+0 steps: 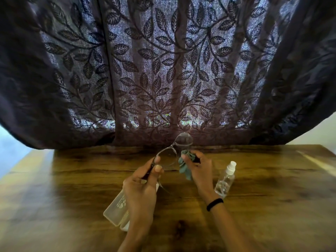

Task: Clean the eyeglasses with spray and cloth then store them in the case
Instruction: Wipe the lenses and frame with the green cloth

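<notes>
Here the left hand (141, 186) fingers clamp the eyeglasses (174, 150), the right hand (199, 169) fingers the cloth (183, 168).

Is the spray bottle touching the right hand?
Apart. The head view shows bare wooden table between the spray bottle and the right hand, which holds the cloth.

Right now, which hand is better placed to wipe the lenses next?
The right hand: it already holds the crumpled teal cloth beside the clear-framed eyeglasses, while the left hand is occupied gripping their frame.
</notes>
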`<state>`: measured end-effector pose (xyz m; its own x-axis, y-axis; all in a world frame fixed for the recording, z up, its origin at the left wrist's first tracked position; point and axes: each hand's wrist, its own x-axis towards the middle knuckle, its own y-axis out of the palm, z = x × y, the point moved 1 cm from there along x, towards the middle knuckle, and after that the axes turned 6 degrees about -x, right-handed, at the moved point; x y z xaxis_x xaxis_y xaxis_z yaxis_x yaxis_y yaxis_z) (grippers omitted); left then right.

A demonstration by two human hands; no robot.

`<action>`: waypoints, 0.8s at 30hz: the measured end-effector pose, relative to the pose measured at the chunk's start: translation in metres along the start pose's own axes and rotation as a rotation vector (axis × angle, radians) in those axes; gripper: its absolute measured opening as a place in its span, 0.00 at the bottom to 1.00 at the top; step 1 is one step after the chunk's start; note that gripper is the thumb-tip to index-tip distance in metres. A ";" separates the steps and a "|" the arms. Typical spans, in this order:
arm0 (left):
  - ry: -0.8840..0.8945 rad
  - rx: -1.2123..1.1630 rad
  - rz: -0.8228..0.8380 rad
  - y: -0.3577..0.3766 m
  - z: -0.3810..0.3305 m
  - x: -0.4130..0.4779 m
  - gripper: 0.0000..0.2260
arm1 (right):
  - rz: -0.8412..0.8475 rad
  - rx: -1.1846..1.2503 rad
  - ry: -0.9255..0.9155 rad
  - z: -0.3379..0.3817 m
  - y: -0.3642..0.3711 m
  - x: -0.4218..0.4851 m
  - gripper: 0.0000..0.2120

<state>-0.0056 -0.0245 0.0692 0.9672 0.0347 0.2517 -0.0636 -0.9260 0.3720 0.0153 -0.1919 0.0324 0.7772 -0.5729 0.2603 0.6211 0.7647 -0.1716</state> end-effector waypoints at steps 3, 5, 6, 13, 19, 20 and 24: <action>-0.003 -0.026 -0.012 0.000 0.000 0.002 0.09 | 0.019 -0.067 0.038 -0.010 0.002 -0.006 0.02; -0.004 -0.030 -0.027 0.001 -0.001 0.002 0.08 | 0.033 -0.107 0.073 -0.015 0.003 -0.012 0.04; -0.001 -0.029 -0.035 0.001 -0.001 0.002 0.08 | 0.033 -0.107 0.095 -0.018 0.003 -0.015 0.05; 0.031 0.001 -0.051 0.003 -0.004 0.005 0.11 | -0.089 -0.160 0.077 -0.027 0.002 -0.034 0.13; -0.006 0.028 -0.018 0.002 0.000 0.008 0.08 | -0.250 -0.393 -0.167 -0.023 -0.006 -0.048 0.13; -0.019 0.048 0.001 0.002 0.001 0.009 0.08 | -0.242 -0.377 -0.176 -0.019 -0.006 -0.050 0.13; -0.062 0.053 0.037 0.007 0.005 0.008 0.10 | -0.111 -0.086 -0.144 0.012 0.000 -0.053 0.12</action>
<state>0.0025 -0.0323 0.0693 0.9779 -0.0221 0.2078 -0.0883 -0.9450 0.3150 -0.0270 -0.1584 0.0305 0.6852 -0.5993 0.4140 0.7130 0.6680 -0.2130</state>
